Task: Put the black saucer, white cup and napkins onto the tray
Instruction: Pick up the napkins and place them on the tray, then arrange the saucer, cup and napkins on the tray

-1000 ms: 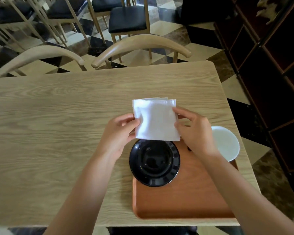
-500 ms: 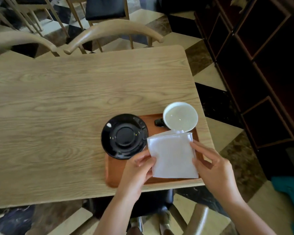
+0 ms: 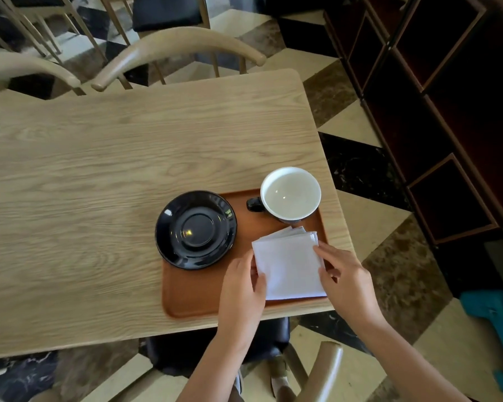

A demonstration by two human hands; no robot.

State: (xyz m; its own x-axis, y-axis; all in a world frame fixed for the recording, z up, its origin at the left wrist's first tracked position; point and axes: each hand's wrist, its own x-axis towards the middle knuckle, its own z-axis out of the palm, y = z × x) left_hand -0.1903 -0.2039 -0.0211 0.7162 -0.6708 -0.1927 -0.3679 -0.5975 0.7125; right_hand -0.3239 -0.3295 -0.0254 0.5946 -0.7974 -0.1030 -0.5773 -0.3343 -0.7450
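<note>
A brown tray (image 3: pixel 195 303) lies at the near right corner of the wooden table (image 3: pixel 99 175). The black saucer (image 3: pixel 196 230) rests on the tray's far left corner, overhanging its left rim. The white cup (image 3: pixel 290 194) with a dark handle stands upright at the tray's far right corner. A stack of white napkins (image 3: pixel 289 265) lies flat on the tray's right side, in front of the cup. My left hand (image 3: pixel 241 291) pinches the stack's left edge and my right hand (image 3: pixel 346 282) holds its right edge.
Two curved wooden chair backs (image 3: pixel 180 50) stand at the table's far side, with more chairs behind. A dark shelf unit (image 3: pixel 447 111) runs along the right. A chair (image 3: pixel 323 369) is below the table's near edge. A teal object (image 3: pixel 500 320) lies on the floor at right.
Both hands carried the napkins from above the saucer down to the tray's right side. The view shifted, so the tray, saucer and cup now sit farther from me.
</note>
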